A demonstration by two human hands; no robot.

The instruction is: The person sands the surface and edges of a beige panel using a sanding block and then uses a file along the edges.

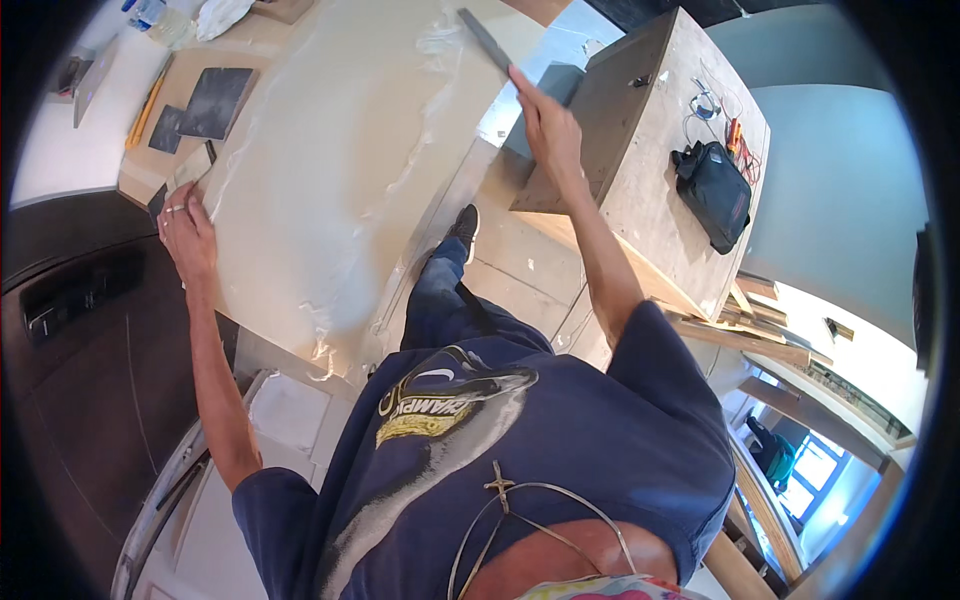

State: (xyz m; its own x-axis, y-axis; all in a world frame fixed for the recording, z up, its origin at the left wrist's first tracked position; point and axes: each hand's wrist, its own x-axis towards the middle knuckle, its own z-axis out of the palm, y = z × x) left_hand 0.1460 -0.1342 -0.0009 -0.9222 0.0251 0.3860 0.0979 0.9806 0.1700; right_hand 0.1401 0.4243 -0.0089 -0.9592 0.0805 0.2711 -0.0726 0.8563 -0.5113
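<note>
A large cream panel (300, 150) lies in front of me, with ragged white strips of residue along both long edges. My right hand (553, 135) is closed around the near end of a long, flat grey bar (485, 40), its far end over the panel's far right edge. My left hand (188, 235), with a ring on one finger, is at the panel's left edge. Its fingers are curled against a small, pale flat piece (190, 168) with a dark end; the palm side is hidden.
Left of the panel lie dark flat sheets (218, 103) and a yellow-orange tool (147, 105); plastic bottles (158, 20) stand beyond. At right, a wooden cabinet (660, 140) carries a black bag (712, 195) and cables. A black glossy surface (90, 330) borders my left arm.
</note>
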